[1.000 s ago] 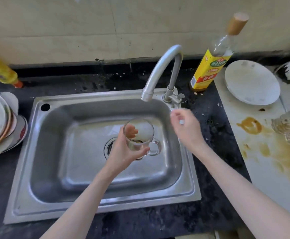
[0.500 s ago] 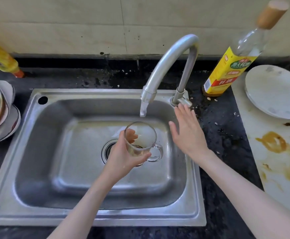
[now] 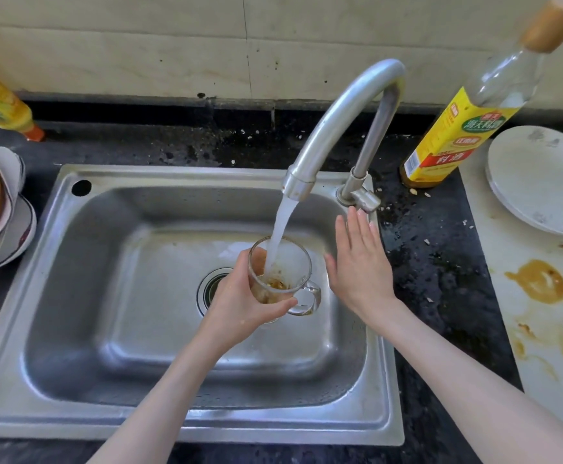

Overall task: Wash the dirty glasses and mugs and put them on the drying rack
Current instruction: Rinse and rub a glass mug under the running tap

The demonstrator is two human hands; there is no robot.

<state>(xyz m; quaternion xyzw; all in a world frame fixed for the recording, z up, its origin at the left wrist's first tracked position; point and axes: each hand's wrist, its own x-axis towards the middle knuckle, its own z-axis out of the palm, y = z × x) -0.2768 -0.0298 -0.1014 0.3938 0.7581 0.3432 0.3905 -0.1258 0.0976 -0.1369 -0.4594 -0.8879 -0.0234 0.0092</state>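
Water now pours into the held mug (image 3: pixel 279 274).

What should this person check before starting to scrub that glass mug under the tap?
1. Water running from the faucet into the glass mug: ok.
2. Left hand grips the mug firmly: ok.
3. Mug held over the sink: ok.
4. Right hand free to scrub: ok, open beside the mug.
5. Brown residue rinsed out: not ok, some sits at the bottom.
6. Sponge or drying rack within reach: cannot tell, neither shows.
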